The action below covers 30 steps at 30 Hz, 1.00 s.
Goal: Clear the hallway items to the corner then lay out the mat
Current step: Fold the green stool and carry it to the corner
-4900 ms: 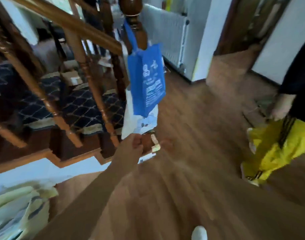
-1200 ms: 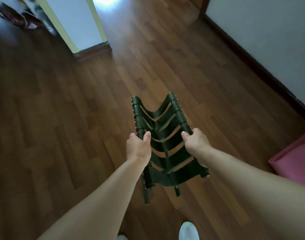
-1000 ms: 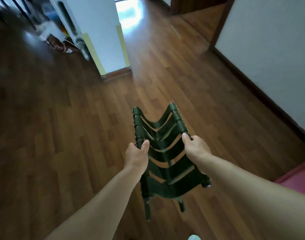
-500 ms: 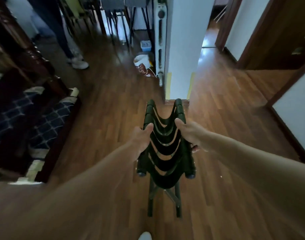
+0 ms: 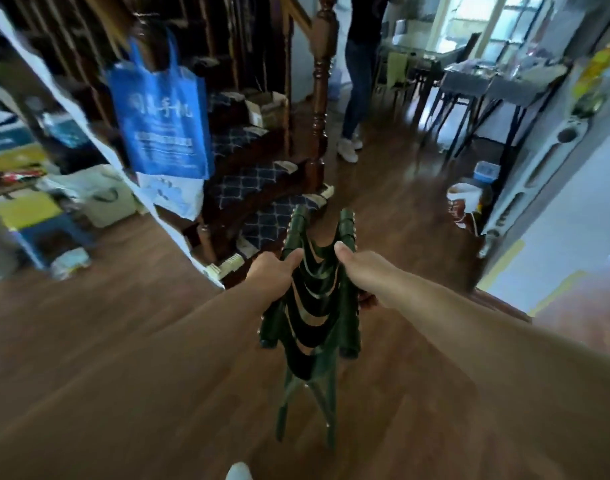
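I carry a dark green folding stool [image 5: 314,317] with a sagging strap seat, held above the wooden floor [image 5: 123,341] in front of me. My left hand [image 5: 274,271] grips its left top rail and my right hand [image 5: 357,265] grips its right top rail. The stool's crossed legs hang below, off the floor. No mat is in view.
A staircase with patterned carpet [image 5: 262,181] rises ahead left, with a blue tote bag [image 5: 160,116] hanging on its railing. Boxes and bags [image 5: 54,202] clutter the left side. A person's legs [image 5: 354,98] stand ahead. Tables [image 5: 487,84] and a white wall [image 5: 573,220] are right.
I have turned left while carrying the stool: the staircase, blue bag and clutter at the left have come into view. Both hands keep the same grip on the rails.
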Tool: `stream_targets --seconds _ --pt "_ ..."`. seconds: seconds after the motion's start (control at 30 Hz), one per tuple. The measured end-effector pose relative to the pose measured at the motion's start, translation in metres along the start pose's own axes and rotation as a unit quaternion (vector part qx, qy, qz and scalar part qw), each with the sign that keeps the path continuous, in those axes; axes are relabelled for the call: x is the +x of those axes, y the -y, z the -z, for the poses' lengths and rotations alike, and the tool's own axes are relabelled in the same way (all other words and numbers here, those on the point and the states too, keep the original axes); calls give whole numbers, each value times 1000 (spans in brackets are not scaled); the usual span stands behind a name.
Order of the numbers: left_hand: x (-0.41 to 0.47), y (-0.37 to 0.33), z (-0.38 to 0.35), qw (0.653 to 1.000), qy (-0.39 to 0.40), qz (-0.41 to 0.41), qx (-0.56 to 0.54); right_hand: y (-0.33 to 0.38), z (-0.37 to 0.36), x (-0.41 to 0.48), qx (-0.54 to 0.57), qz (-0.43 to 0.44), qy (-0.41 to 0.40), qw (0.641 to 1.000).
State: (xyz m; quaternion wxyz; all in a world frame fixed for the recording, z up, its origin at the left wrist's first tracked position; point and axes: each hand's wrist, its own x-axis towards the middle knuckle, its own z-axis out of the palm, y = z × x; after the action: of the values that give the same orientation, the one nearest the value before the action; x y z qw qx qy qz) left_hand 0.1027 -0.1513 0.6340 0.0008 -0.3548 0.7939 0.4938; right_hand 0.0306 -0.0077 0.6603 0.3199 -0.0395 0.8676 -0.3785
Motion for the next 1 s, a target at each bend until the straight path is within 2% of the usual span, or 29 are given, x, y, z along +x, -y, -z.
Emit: stream_targets --seconds 0.2,0.4,0.6,0.8,1.0 --pt "34 70 121 992 -97 61 -61 107 -115 28 -74 75 94 990" --pt "88 138 244 973 -167 117 -104 216 -244 67 -142 139 133 971" --pt "138 204 377 945 -245 165 -139 324 -362 104 -167 164 178 956" --pt "188 257 477 924 -306 187 -130 416 -465 140 -200 215 197 936" --pt "255 308 590 887 -369 241 -139 528 -581 184 -228 265 260 900"
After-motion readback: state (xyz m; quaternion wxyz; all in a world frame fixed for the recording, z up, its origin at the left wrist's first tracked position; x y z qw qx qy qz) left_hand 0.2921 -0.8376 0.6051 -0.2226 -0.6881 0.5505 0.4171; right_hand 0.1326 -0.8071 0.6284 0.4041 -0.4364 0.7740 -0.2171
